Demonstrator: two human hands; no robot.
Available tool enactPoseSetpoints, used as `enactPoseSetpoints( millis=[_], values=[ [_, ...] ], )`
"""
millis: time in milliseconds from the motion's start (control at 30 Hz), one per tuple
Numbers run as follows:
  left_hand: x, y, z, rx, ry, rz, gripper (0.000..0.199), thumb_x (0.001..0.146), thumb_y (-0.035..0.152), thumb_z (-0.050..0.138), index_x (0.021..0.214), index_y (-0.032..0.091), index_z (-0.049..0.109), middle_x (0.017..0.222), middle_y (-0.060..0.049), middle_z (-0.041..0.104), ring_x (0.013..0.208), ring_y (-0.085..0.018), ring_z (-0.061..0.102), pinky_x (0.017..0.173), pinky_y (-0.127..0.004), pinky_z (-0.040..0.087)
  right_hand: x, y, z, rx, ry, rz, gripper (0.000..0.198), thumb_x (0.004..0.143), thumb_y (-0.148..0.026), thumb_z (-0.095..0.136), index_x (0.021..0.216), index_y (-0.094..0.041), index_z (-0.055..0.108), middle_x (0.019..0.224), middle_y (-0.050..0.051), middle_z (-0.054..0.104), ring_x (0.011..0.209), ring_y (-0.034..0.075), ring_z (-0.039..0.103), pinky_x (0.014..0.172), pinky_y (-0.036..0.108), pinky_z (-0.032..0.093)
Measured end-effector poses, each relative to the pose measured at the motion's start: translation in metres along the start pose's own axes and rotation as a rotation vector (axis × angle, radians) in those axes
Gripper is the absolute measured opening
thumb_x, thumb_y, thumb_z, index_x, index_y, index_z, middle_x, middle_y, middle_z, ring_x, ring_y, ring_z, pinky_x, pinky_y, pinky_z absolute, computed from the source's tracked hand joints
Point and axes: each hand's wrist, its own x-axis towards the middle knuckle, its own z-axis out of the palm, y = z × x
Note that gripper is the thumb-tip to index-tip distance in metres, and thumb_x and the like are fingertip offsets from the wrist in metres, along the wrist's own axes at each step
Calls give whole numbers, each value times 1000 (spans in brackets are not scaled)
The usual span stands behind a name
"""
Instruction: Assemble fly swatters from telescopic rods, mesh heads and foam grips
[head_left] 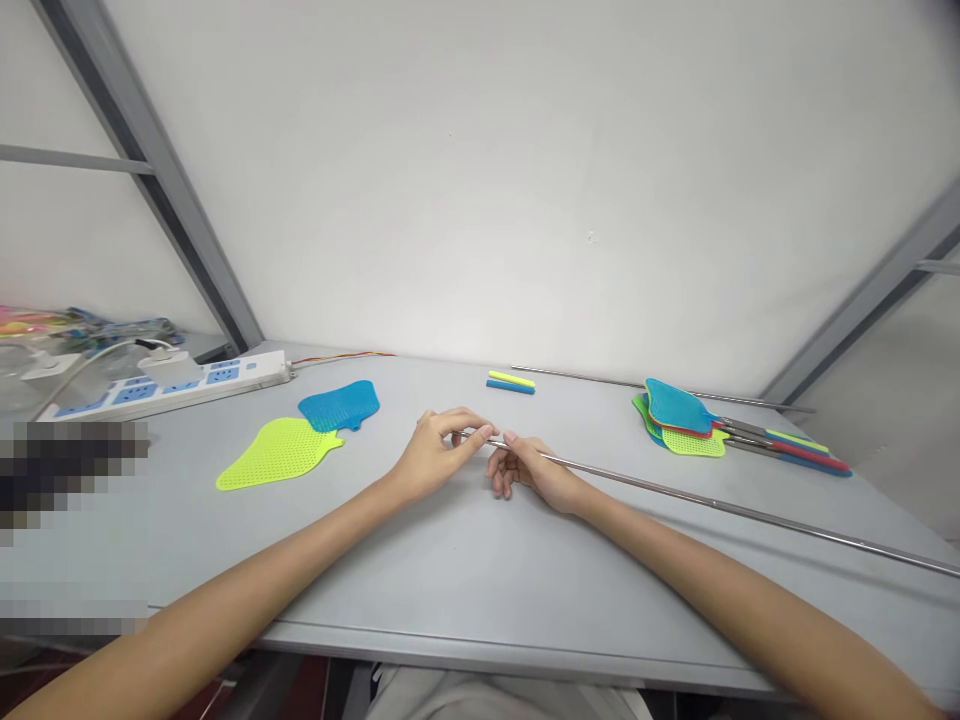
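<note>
Over the middle of the table, my left hand [442, 450] pinches the thin end of a metal telescopic rod [675, 490]. My right hand [541, 470] grips the same rod a little farther along, between thumb and fingers, with the other fingers curled below. From there the rod runs out to the right, past the picture's edge. To the left of my hands lie a yellow-green fly swatter head [281, 455] and a blue fly swatter head [341, 405], both flat and without rods.
Blue and yellow sleeves [511, 387] lie near the wall, beside another metal rod [585, 375]. Several swatters with handles [679, 408] are piled at right. A white power strip [247, 372] with plugs stands at left. Metal posts [172, 200] flank the table.
</note>
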Motion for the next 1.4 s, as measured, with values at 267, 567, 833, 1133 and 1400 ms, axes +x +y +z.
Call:
enactPoseSetpoints(
  millis=[267,567,833,1133,1400],
  values=[
    [2,-3,-1,-62,9,13,33,77,40,36,74,20,63,84,-2,62,71,-13,53,72,-28,37,0,-1,0,-3,-14,-4,50,81,-47,27,70,-9,57,56,5,53,52,11,52,51,24,39],
    [2,-3,-1,-66,22,28,27,75,35,41,75,19,64,83,-2,62,68,-12,53,69,-26,39,1,1,-2,60,-7,10,47,81,-45,29,70,-9,57,57,5,53,52,11,52,50,24,38],
    [2,-3,-2,15,0,31,24,77,31,39,77,22,62,88,1,61,72,-12,53,78,-30,33,1,0,-2,74,16,3,44,81,-42,31,69,-9,58,56,5,53,52,12,52,50,24,38],
    [4,-8,-2,99,13,116,21,78,30,39,88,23,57,90,3,59,77,-11,52,77,-26,33,2,2,-4,101,138,-42,36,80,-37,38,65,-10,57,51,2,51,47,10,49,48,23,36],
    [9,-10,-11,251,58,195,19,80,32,38,83,20,53,86,2,58,83,-12,50,78,-27,30,2,2,-2,108,323,-120,33,77,-34,42,56,-12,55,43,0,46,41,9,44,43,22,32]
  ],
)
